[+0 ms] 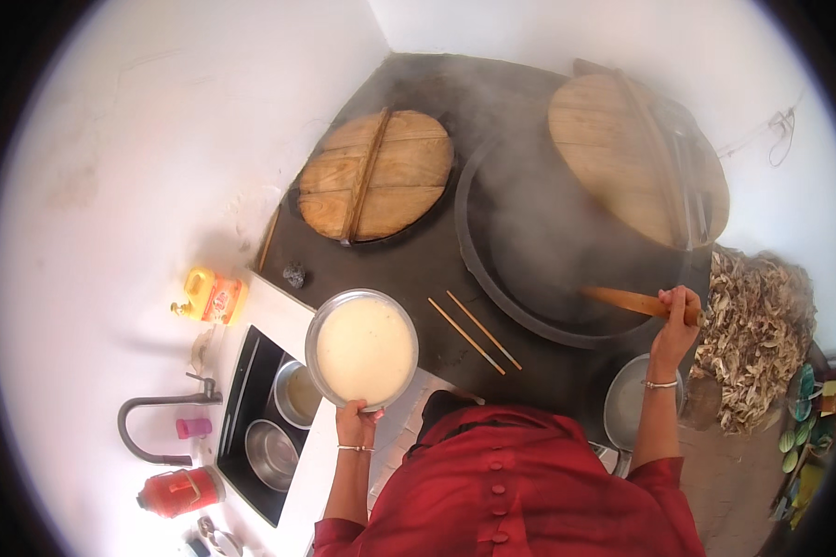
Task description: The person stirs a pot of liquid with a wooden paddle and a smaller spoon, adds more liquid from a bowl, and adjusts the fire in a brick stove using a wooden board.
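My left hand (pixel 357 418) grips the near rim of a round metal basin (pixel 312 348) filled with a pale, creamy liquid (pixel 368 351). The basin is over the corner where the dark stove top meets the white counter; I cannot tell whether it rests there. My right hand (pixel 674 320) is closed around the end of a wooden ladle-like tool (pixel 627 299). That tool points left into a large built-in wok (pixel 475 257), where steam blurs its far end and hides the contents. Two chopsticks (pixel 475 336) lie side by side on the stove between basin and wok.
A wooden lid (pixel 411 163) covers a second pot at the back left. Another wooden lid (pixel 599 139) overlaps the wok's far right edge. Left is a sink (pixel 251 362) holding metal pots, near an oil jug (pixel 212 296). Dry husks or leaves (pixel 759 334) are heaped at right.
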The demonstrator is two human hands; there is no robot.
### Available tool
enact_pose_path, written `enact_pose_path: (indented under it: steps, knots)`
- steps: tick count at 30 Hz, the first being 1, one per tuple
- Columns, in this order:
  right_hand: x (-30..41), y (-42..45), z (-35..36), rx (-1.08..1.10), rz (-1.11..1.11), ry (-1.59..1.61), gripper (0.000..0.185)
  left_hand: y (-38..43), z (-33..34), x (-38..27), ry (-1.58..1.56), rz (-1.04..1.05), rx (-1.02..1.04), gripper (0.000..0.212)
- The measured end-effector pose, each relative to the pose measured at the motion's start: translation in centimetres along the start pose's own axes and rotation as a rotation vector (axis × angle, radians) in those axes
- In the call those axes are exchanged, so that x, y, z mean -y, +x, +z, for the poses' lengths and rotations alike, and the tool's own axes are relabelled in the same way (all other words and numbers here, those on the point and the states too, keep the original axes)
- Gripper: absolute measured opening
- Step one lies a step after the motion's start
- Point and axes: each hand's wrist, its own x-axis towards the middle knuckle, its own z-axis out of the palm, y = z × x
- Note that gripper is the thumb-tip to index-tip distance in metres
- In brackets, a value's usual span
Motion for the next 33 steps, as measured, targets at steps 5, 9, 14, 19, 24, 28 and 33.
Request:
enact_pose_path:
  steps: [5,9,14,19,24,28,33]
  knots:
    - [1.6,0.3,2.9,-0.108,-0.079,-0.084,0.006,-0.1,2.8,-1.7,0.095,-0.054,0.129,0.042]
    - [1.7,1.1,3.8,-0.044,-0.006,-0.027,0.006,-0.1,7.0,-3.3,0.158,-0.087,0.181,0.043]
    - [1.6,3.1,2.1,0.045,0.106,-0.002,0.013,1.4,13.1,-5.2,0.254,-0.125,0.327,0.043]
    - [2.8,4.5,4.3,-0.237,-0.135,-0.075,0.016,4.0,17.3,-6.2,0.338,-0.118,0.477,0.044]
    - [-3.0,5.1,5.3,-0.440,-0.088,0.161,0.015,6.0,22.5,-6.1,0.431,-0.136,0.518,0.048]
    - [-4.7,4.1,6.9,-0.320,0.073,0.352,0.026,7.2,25.4,-5.6,0.501,-0.123,0.566,0.045]
    - [-2.0,7.6,4.2,-0.512,0.055,0.088,0.025,8.7,27.5,-4.6,0.562,-0.125,0.585,0.043]
